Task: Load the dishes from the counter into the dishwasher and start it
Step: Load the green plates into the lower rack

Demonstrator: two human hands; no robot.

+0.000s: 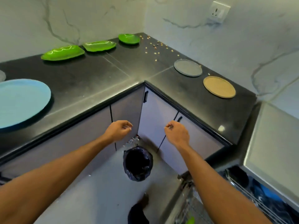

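Both hands hang at centre frame above a lined bin (137,164). The left hand (119,130) and right hand (177,134) each have a slack grip, fingers loosely curled and holding nothing I can see. The dishes lie on the dark tabletop (97,75): a large blue plate (21,101) at the left edge, three green dishes (62,52) at upper left, and a grey plate (188,67) and tan plate (219,89) at right. They look stiff, light and probably slick, so each is best taken by its rim. The tan plate lies nearest the open dishwasher rack (242,189) at lower right. Scattered kernels (155,46) near the top-centre corner may cling, and the bin stands in the floor path.
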